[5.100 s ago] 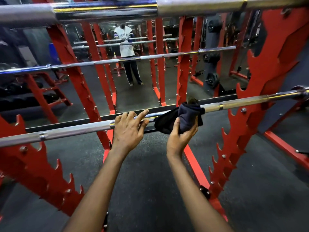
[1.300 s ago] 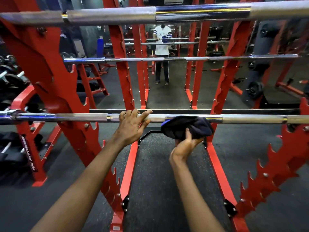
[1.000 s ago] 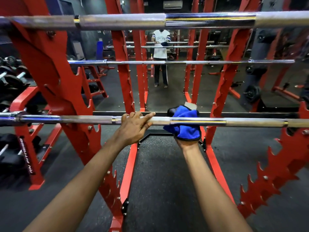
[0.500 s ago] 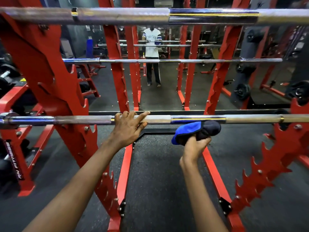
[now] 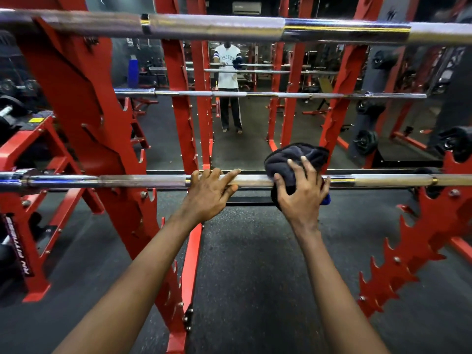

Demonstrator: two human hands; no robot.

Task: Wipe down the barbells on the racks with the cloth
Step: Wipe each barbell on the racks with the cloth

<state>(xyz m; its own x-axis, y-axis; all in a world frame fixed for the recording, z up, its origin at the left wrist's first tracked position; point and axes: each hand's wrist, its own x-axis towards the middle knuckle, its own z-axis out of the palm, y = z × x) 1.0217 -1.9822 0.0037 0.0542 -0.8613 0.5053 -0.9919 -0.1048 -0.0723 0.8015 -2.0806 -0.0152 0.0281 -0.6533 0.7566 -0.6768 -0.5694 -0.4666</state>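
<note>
A steel barbell (image 5: 143, 180) lies level across the red rack at chest height. My left hand (image 5: 209, 194) rests on top of the bar near its middle, fingers curled over it. Just to its right, my right hand (image 5: 302, 192) presses a dark cloth (image 5: 293, 155) with a blue edge against the bar, fingers spread; the cloth drapes over the top of the bar. A second barbell (image 5: 217, 28) hangs on the rack above, close to my head.
Red toothed rack uprights (image 5: 84, 118) stand left and right (image 5: 408, 256). A mirror behind shows a person in a white shirt (image 5: 227, 70) and more bars. Dumbbells and a red stand sit at the far left (image 5: 15, 159). Dark rubber floor (image 5: 255, 264) lies below.
My right hand rose from under the bar and now presses the cloth over its top with fingers spread. My left hand has stayed on the bar.
</note>
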